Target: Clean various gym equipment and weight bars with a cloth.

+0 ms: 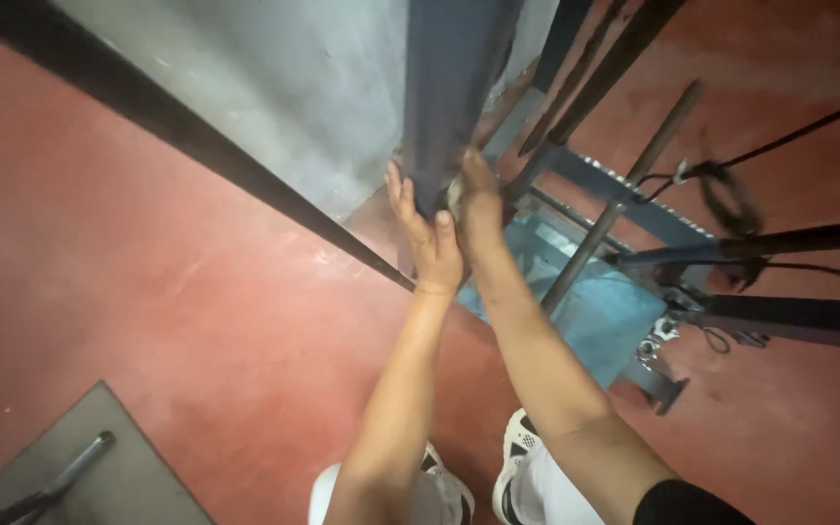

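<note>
Both forearms reach up from six o'clock. Left hand (427, 236) lies flat, fingers spread, bracing the upright blue steel post (449, 87) at twelve; right hand (478, 199) presses a pale cloth (455, 192) against it, likely steadying while wiping.

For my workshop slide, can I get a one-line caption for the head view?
Left hand and right hand press either side of an upright dark-blue steel post above a red painted floor.
</note>
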